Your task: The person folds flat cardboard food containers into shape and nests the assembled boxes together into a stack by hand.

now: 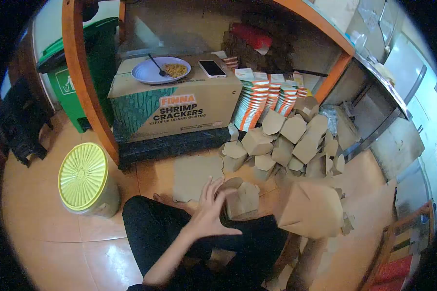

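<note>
Head view: the left hand (205, 216) is hovering, fingers spread, by a brown box (246, 200)
A blurred carton (310, 208) is showing rightward (right hand hidden, grip I cannot tell); swinging it wide could be toppling the piled boxes (282, 150)

Blurred brown cardboard box (311, 209), tilted, at right

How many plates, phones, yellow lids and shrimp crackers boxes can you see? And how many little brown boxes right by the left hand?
Plate: 1
Phone: 1
Yellow lid: 1
Shrimp crackers box: 1
Brown box by the left hand: 1
Total: 5
</note>
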`<state>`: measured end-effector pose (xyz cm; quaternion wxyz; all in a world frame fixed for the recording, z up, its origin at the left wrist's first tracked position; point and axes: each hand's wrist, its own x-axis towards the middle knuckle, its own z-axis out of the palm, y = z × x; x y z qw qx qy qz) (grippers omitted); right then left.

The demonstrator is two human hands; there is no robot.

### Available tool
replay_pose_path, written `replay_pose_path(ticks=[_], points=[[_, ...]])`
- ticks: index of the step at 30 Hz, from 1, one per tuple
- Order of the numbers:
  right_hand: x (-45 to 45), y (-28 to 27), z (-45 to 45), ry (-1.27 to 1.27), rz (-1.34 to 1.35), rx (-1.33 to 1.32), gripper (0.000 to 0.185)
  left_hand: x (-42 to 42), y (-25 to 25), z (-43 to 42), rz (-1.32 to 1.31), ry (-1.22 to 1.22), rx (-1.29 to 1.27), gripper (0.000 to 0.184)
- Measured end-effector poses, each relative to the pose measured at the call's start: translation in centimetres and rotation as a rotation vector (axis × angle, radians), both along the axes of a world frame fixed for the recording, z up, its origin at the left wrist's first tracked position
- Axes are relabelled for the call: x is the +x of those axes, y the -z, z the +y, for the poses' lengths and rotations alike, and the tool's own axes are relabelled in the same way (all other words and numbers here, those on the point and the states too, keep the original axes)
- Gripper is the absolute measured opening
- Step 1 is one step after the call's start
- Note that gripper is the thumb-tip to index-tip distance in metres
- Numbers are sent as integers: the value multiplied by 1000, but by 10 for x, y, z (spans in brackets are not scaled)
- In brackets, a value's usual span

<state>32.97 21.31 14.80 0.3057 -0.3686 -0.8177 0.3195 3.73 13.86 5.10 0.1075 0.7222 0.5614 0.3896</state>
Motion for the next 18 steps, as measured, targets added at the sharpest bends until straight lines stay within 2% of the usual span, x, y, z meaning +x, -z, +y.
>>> replay_pose_path(ticks=[3, 7, 8, 12, 14, 15, 18], points=[[-35, 21, 33, -192, -79, -66, 78, -10, 68, 22, -274, 209, -164, 108], [-79, 67, 57, -395, -357, -109, 84, -5, 95, 23, -434, 124, -81, 97], [-86, 70, 58, -415, -432, -109, 86, -7, 105, 26, -363, 150, -78, 107], [-104, 80, 55, -422, -693, -88, 92, -6, 118, 32, -403, 201, 51, 97], [-99, 122, 64, -402, -708, -42, 99, -1, 122, 36, -425, 190, 69, 93], [-105, 125, 62, -395, -713, -15, 102, -1, 120, 36, -445, 187, 57, 94], [-113, 119, 56, -434, -612, -66, 86, -3, 116, 33, -492, 167, 55, 96]])
